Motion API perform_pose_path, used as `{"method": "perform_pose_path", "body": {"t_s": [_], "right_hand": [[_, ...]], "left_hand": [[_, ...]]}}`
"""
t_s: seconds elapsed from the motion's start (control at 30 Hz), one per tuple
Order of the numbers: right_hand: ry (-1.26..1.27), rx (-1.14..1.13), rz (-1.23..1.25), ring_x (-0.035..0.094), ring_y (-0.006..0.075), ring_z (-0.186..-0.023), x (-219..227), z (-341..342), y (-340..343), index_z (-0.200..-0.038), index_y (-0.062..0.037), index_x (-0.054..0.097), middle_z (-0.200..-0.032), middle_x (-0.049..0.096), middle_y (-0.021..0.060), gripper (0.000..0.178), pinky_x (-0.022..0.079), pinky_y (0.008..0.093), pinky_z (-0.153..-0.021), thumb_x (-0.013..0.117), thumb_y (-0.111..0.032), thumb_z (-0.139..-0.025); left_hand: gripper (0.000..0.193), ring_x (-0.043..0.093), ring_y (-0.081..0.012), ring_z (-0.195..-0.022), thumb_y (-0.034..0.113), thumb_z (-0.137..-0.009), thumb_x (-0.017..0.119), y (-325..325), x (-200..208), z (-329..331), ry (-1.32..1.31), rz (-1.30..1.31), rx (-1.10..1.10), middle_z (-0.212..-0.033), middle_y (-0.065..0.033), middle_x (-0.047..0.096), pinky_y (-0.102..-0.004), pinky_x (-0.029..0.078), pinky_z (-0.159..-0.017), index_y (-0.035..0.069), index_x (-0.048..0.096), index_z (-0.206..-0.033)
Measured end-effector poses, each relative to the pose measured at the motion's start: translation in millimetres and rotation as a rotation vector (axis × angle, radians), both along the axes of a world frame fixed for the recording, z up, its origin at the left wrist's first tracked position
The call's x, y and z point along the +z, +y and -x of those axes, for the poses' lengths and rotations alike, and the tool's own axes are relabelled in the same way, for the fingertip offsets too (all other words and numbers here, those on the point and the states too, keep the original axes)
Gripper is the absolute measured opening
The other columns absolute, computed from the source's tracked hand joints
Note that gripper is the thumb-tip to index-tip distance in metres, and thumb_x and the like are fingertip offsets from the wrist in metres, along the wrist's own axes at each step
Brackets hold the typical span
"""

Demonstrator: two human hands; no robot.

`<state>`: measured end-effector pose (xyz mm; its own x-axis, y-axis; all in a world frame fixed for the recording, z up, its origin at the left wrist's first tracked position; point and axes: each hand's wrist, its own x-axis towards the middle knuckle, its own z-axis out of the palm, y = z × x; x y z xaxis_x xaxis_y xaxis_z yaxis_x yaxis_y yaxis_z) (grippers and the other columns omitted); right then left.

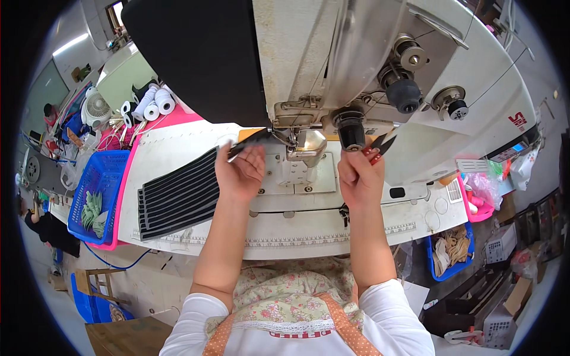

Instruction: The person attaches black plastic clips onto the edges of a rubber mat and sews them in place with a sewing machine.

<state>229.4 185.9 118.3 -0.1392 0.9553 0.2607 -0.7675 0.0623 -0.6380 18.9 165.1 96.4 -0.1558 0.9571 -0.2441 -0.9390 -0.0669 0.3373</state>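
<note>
Just left of the sewing machine's needle area, my left hand (240,172) is palm up, its fingers slightly blurred. A black strip (252,140) runs from between its thumb and fingers toward the presser foot (291,137). My right hand (362,175) is closed around small scissors (374,155) with red handles, dark blades pointing up and away. That hand is right of the needle area, below a black knob (350,132) on the machine. Beside my left forearm, several black strips with grey edges (178,199) lie side by side on the white sewing table (320,236).
The white sewing machine (475,77) towers over the table. To the left are a blue basket (98,184) with pale green pieces, white thread cones (155,102) and a fan (97,107). Right of the table stand a pink bin (484,210) and a blue basket of beige pieces (436,270).
</note>
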Motion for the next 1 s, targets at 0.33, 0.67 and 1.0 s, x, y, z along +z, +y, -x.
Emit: {"method": "perform_pose_path", "body": {"t_s": [0.33, 0.67, 1.0], "right_hand": [[-0.166, -0.076, 0.085, 0.030, 0.0040, -0.043, -21, -9, -31, -0.087, -0.0021, 0.059, -0.066, 0.052, 0.0041, 0.010, 0.018, 0.0149, -0.038, 0.053, -0.008, -0.081], [-0.627, -0.143, -0.015, 0.033, 0.0028, -0.046, -9, 10, -33, -0.086, 0.0010, 0.064, -0.060, 0.053, 0.0012, 0.015, 0.022, 0.0151, -0.040, 0.058, -0.012, -0.081], [-0.748, -0.171, -0.073, 0.034, 0.0025, -0.049, 5, 19, -25, -0.081, 0.0004, 0.064, -0.058, 0.049, -0.0037, 0.010, 0.023, 0.0155, -0.044, 0.062, -0.009, -0.079]], "left_hand": [[0.050, 0.059, -0.0187, -0.081, -0.012, -0.064, 0.052, -99, -8, -33, 0.385, -0.370, 0.087, -0.097, -0.0097, 0.059, -0.0277, 0.049, -0.071, 0.003, 0.048, -0.111], [0.021, 0.056, -0.0109, -0.062, -0.003, -0.074, 0.059, -117, -41, -73, 0.562, 0.020, -0.120, -0.081, -0.0079, 0.062, -0.0183, 0.043, -0.054, -0.001, 0.057, -0.095], [0.019, 0.049, -0.0096, -0.055, -0.004, -0.067, 0.064, -76, 37, -56, 1.594, -0.370, 0.260, -0.073, -0.0034, 0.059, -0.0186, 0.041, -0.048, 0.005, 0.064, -0.084]]}}
